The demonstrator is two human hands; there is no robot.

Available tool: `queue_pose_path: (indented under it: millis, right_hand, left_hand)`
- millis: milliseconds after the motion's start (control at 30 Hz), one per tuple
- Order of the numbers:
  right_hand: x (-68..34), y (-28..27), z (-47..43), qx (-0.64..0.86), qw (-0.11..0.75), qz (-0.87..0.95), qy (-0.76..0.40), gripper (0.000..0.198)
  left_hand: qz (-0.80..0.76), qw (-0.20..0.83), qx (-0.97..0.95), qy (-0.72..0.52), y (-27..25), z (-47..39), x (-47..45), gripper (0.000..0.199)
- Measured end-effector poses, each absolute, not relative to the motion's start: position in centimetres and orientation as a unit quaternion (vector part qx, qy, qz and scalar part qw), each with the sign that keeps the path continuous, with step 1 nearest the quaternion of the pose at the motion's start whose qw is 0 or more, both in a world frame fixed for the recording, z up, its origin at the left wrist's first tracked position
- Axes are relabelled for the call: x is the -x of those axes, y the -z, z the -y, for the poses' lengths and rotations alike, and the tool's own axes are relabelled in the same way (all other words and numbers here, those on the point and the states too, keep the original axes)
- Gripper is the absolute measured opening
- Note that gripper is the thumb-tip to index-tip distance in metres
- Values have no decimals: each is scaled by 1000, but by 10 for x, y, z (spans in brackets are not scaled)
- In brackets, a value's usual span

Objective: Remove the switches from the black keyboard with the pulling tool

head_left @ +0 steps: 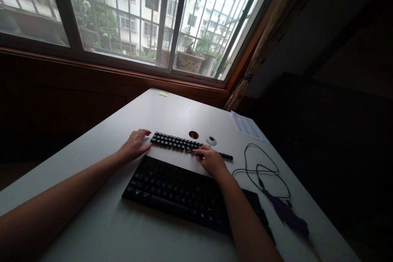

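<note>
Several black keycaps (172,141) stand in close rows on the white table, behind a black keyboard (172,190). At the left end of these rows, my left hand (136,143) rests on the table with its thumb and fingers apart, holding nothing. My right hand (211,161) reaches over the keyboard to the front right of the rows. Its thumb and forefinger are pinched on a small dark keycap (199,155), partly hidden by the fingers. A short line of dark keycaps (226,156) extends to the right past that hand. My right forearm covers part of the keyboard's right side.
Behind the rows are a round hole (193,134) in the table and a grey ring-shaped cover (211,140). A printed sheet (248,126) lies at the right edge. Nearer on the right are a looped black cable (278,170) and a purple item (288,215). A yellow note (163,94) lies at the far end.
</note>
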State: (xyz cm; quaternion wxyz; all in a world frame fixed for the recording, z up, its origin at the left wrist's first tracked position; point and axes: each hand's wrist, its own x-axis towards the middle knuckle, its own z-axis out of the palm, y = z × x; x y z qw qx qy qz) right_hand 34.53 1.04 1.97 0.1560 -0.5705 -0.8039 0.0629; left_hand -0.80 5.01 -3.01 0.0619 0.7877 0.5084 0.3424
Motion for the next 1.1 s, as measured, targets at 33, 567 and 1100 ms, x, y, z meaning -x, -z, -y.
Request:
queue_pose_path:
  millis: [33,567,1100]
  right_hand:
    - [-345,-19,-11,570,158,803,-67,29]
    - [-341,-15,-15,560,181,803,-92,32]
    - [-340,-12,-15,552,188,806,-98,35]
  left_hand:
    - [-507,62,-789,-341,31,-50,8,41]
    - [-501,55,-797,-334,30,-48,7,40]
    - [-496,47,-801,-332,34,-51,8,39]
